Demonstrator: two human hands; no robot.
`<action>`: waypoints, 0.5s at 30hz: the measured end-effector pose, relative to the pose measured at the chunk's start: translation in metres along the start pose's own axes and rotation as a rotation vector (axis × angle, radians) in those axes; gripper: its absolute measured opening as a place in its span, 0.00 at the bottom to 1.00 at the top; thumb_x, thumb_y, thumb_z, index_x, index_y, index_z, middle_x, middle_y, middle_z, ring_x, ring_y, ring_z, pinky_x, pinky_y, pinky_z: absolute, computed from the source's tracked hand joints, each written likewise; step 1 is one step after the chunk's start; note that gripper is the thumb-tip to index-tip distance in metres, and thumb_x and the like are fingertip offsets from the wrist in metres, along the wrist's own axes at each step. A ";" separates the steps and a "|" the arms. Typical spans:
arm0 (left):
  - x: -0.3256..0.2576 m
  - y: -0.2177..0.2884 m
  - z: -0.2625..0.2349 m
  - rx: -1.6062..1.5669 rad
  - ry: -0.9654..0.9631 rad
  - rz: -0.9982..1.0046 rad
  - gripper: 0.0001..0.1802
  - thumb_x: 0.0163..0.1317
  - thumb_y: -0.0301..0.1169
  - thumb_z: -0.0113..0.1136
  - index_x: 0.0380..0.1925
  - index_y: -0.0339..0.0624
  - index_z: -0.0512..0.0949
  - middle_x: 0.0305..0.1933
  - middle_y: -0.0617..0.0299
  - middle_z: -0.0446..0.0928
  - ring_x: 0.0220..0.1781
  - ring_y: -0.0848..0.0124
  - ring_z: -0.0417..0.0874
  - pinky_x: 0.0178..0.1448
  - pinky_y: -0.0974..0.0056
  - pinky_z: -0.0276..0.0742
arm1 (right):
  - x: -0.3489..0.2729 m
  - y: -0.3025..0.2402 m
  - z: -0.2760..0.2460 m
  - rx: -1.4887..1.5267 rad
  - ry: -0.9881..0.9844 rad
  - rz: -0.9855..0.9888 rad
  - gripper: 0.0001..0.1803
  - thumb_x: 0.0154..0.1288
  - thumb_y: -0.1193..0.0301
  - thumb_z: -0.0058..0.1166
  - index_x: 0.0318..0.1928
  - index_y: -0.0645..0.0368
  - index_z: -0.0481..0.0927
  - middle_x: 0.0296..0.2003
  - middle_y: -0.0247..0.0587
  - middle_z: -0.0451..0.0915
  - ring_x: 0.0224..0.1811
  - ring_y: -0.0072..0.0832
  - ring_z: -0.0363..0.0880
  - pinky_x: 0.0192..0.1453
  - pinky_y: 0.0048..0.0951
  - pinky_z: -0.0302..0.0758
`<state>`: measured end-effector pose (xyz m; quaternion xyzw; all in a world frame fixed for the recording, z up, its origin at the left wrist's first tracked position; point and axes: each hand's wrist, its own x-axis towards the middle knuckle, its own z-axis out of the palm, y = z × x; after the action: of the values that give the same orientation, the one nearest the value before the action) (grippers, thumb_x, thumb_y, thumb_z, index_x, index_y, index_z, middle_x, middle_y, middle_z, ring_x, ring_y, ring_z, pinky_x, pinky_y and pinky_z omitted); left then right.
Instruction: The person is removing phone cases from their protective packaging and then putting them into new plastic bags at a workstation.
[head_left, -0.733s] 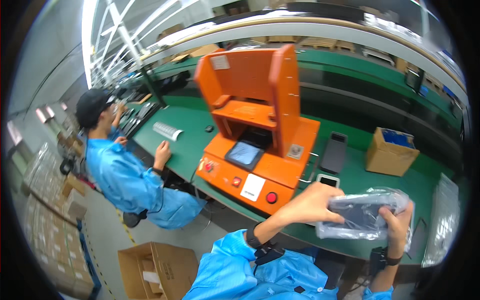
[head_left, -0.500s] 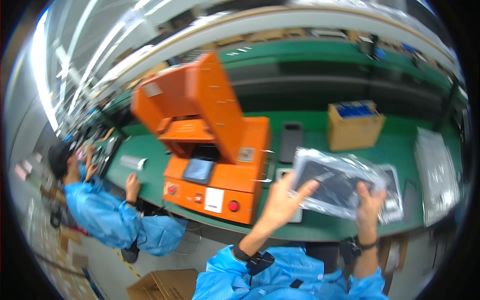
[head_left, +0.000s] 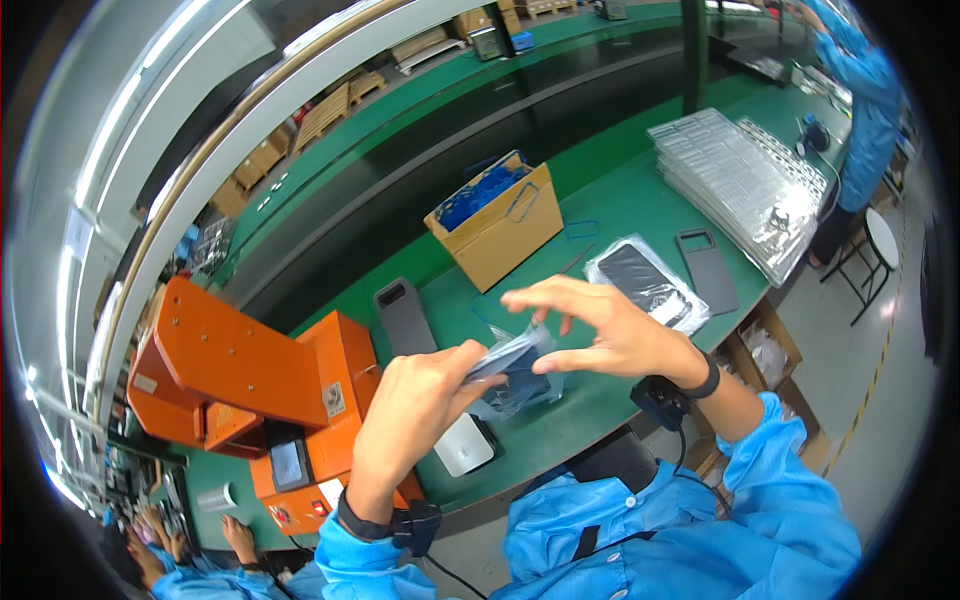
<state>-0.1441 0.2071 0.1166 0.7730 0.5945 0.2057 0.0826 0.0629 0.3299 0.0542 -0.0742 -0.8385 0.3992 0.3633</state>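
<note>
My left hand (head_left: 415, 400) pinches one edge of a clear plastic bag (head_left: 522, 385) with a thin dark flat panel in it, tilted so that it shows nearly edge-on. My right hand (head_left: 610, 335) is beside the bag, thumb and fingers spread apart; its thumb tip is close to the bag, and I cannot tell if it touches. Below the bag lies a white phone-shaped piece (head_left: 465, 446) with rounded corners. Another bagged dark panel (head_left: 648, 283) lies flat on the bench beyond my right hand. Beside that is a dark grey phone case (head_left: 708, 272) with a camera cutout.
An orange press machine (head_left: 310, 375) stands at left, a second grey case (head_left: 406, 318) beside it. Behind my hands is a cardboard box (head_left: 515, 230) of blue frames. Clear plastic trays (head_left: 735, 185) are stacked at right on the green bench (head_left: 590, 395). Co-workers are at both sides.
My view has swung to the right. The bagged panel, held flat in both hands before, is now tipped on edge in my left hand, and my right hand has opened away from it.
</note>
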 end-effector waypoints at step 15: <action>-0.027 -0.049 0.117 -1.017 0.228 -0.373 0.27 0.49 0.27 0.76 0.51 0.32 0.78 0.50 0.56 0.82 0.48 0.72 0.82 0.52 0.66 0.79 | 0.003 0.026 0.026 -0.041 -0.016 -0.026 0.13 0.54 0.70 0.68 0.40 0.58 0.84 0.42 0.40 0.77 0.39 0.33 0.78 0.43 0.32 0.75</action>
<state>-0.1438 0.2089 -0.0132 0.4900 0.5522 0.5312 0.4157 0.0392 0.3329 0.0264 -0.0678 -0.8503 0.3776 0.3602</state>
